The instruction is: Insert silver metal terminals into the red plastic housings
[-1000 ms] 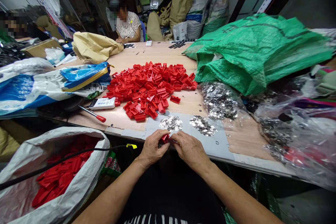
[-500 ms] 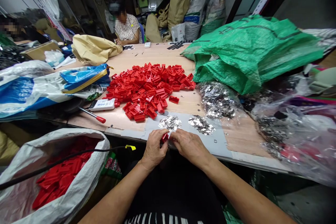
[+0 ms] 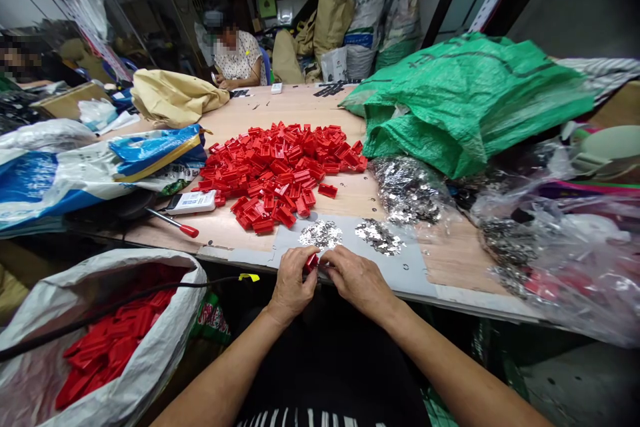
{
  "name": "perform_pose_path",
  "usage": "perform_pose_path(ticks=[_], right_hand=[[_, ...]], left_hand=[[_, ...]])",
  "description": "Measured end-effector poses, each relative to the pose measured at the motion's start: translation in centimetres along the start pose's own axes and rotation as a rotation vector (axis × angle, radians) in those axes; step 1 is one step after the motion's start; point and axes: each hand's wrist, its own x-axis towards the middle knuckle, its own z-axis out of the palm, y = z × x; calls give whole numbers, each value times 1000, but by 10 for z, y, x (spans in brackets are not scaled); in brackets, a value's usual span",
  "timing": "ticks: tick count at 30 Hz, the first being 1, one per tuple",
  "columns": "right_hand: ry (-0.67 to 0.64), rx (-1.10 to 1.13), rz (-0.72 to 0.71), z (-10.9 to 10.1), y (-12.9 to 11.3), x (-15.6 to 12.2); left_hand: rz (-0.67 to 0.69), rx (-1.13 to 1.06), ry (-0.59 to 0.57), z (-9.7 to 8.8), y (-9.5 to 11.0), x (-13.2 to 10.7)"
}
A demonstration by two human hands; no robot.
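One small red plastic piece [image 3: 311,263] is pinched by our left hand [image 3: 291,282] at the pale wooden table [image 3: 450,267], we cannot tell what our right hand [image 3: 357,278] grips, and a loose red plastic heap [image 3: 283,170] seemingly remains

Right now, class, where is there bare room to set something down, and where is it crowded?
Bare wood shows on the table behind the red pieces, between the beige cloth and green sack. Another patch lies between the gray sheet and the far-right clear bag. Crowded: the middle, under red pieces, and the sheet's far side, under two metal piles.
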Motion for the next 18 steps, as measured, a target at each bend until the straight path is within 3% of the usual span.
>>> perform_pose_path(ticks=[7,18], right_hand=[[-56,-70,-29,-2,-2,3],[-22,-124,-81,-1,-1,4]], left_hand=[[-3,3,-2,1,-1,0],[-30,-6,-21,0,0,0]])
